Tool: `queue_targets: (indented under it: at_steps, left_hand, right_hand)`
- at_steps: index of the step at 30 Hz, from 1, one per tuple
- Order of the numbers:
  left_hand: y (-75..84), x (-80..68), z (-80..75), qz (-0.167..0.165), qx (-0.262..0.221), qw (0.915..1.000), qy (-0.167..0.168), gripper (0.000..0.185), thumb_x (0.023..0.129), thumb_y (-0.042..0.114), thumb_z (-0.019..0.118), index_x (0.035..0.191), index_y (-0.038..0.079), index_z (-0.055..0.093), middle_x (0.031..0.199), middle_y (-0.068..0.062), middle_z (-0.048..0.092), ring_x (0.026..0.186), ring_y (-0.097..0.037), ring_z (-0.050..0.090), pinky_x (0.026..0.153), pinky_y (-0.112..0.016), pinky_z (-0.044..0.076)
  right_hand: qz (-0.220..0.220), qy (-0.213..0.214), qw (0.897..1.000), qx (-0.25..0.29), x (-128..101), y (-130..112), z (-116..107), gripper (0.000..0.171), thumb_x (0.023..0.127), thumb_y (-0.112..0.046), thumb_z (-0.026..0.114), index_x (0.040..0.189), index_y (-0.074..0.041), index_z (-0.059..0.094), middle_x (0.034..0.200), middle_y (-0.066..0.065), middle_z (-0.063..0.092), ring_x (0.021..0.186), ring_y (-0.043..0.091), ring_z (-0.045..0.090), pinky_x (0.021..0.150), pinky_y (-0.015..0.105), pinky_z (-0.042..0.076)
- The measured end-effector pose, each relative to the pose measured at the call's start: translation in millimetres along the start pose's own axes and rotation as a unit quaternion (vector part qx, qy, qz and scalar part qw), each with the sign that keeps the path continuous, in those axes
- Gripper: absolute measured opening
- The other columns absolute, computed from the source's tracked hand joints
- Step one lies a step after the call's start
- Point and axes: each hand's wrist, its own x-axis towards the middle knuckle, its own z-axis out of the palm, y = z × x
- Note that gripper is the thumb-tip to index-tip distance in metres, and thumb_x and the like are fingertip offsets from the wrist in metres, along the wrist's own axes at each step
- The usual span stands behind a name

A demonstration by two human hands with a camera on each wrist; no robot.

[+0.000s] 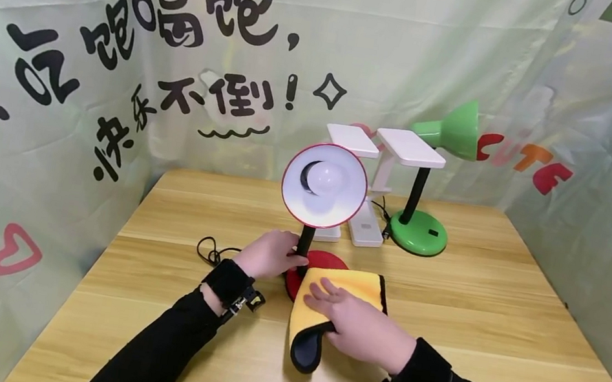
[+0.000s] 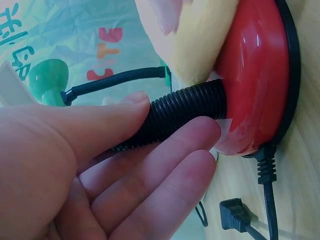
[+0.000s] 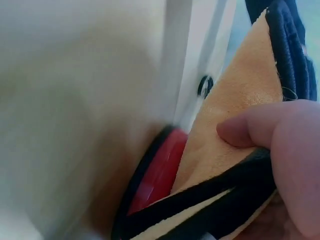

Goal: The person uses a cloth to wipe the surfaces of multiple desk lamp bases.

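A red desk lamp (image 1: pixel 327 260) with a white-lined shade (image 1: pixel 342 186) stands mid-table, shade facing me. My left hand (image 1: pixel 272 253) grips its black ribbed neck (image 2: pixel 185 102) low down, thumb on one side and fingers on the other. A yellow cloth (image 1: pixel 352 280) with black edging lies over the near right part of the red base (image 2: pixel 255 75). On top of the cloth, fingers spread, is my right hand (image 1: pixel 360 324); its thumb (image 3: pixel 250 125) presses a fold in the right wrist view. The cloth's near edge curls back, showing a dark underside.
Behind the red lamp stand two white lamps (image 1: pixel 410 148) and a green lamp (image 1: pixel 419 233). A black cord (image 1: pixel 209 250) loops on the table left of the red base, its plug (image 2: pixel 234 214) in the left wrist view. A printed curtain (image 1: pixel 217 152) borders the wooden table (image 1: pixel 502 297).
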Motion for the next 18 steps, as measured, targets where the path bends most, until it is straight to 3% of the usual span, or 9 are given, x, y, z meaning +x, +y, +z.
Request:
queue_targets:
  at_steps: [7,11,14,18]
  left_hand:
    - [-2.5,0.7,0.4,0.007,0.006,1.0000,0.003,0.019,0.098,0.032,0.068,0.096,0.013,0.065,0.075,0.000,0.064,0.061,-0.012,0.058,0.057,-0.025,0.045]
    - [-2.8,1.1,0.4,0.007,0.011,0.9999,0.004,0.019,0.098,0.031,0.068,0.096,0.013,0.066,0.079,0.000,0.066,0.065,-0.014,0.060,0.060,-0.027,0.046]
    - [-2.9,1.1,0.5,0.005,0.019,0.9998,0.005,0.019,0.098,0.033,0.068,0.095,0.014,0.066,0.083,0.000,0.068,0.069,-0.014,0.061,0.063,-0.028,0.047]
    - [-3.4,1.4,0.5,0.007,0.028,0.9996,0.005,0.020,0.098,0.034,0.068,0.095,0.014,0.067,0.083,0.001,0.068,0.068,-0.013,0.061,0.063,-0.027,0.046]
  right_hand:
    - [-0.080,0.003,0.994,-0.078,8.9,-20.6,7.6,0.064,0.083,-0.003,0.069,0.145,-0.010,0.056,0.153,0.013,0.050,0.147,0.034,0.041,0.117,0.048,0.039]
    - [-0.096,0.013,0.989,-0.108,22.1,-26.5,11.1,0.063,0.083,-0.007,0.071,0.144,-0.009,0.056,0.153,0.013,0.051,0.148,0.034,0.041,0.116,0.049,0.039]
    - [-0.089,0.013,0.991,-0.099,28.7,-25.6,14.2,0.062,0.084,-0.007,0.070,0.144,-0.010,0.056,0.155,0.011,0.049,0.149,0.033,0.038,0.117,0.050,0.038]
    - [-0.077,0.007,0.996,-0.045,26.9,-18.7,13.4,0.062,0.084,-0.002,0.067,0.144,-0.010,0.057,0.156,0.009,0.048,0.151,0.031,0.036,0.119,0.048,0.036]
